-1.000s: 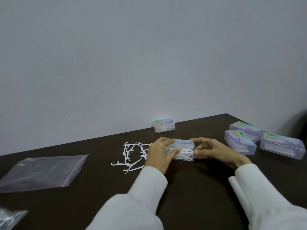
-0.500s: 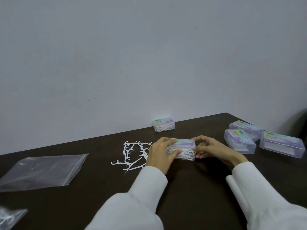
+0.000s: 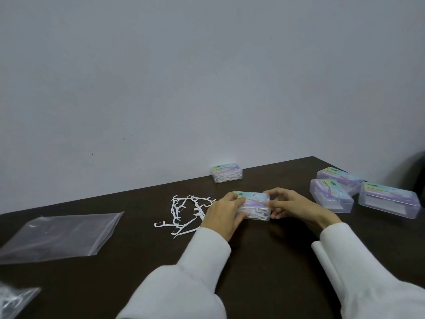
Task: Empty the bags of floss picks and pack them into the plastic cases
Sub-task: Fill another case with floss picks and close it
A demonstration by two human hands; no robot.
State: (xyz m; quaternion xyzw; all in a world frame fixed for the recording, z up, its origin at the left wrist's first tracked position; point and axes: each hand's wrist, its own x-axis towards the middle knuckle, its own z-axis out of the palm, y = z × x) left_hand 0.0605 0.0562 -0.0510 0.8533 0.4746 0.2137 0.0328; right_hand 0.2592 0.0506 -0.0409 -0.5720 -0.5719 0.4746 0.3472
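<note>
White long sleeves (image 3: 207,254) enter from the near edge, one on each arm, above a dark brown wooden table (image 3: 264,261). At the near left corner lies a crumpled clear plastic bag (image 3: 13,300), cut off by the frame edge; its contents cannot be told. Farther back on the left, a flat clear zip bag (image 3: 57,236) lies flat on the table.

At mid-table, a small clear rectangular plastic case with a pastel label on its lid (image 3: 253,204) rests on the surface between both hands; white picks show through its near wall. The left hand (image 3: 223,212) grips the left end of this case, fingers curled over the lid and thumb against the near side. The right hand (image 3: 292,203) grips the right end, fingertips (image 3: 270,204) pinching the corner. The case thus sits enclosed end to end, its middle uncovered.

Just left of the left hand, a loose heap of white plastic floss picks (image 3: 184,212) lies on the table, partly hidden behind the wrist.

To the right, well apart from the hands, three clear lidded cases (image 3: 331,199) lie grouped together. At the far edge, against the pale grey wall (image 3: 207,77), a closed clear case filled with white picks (image 3: 226,172) stands alone.
</note>
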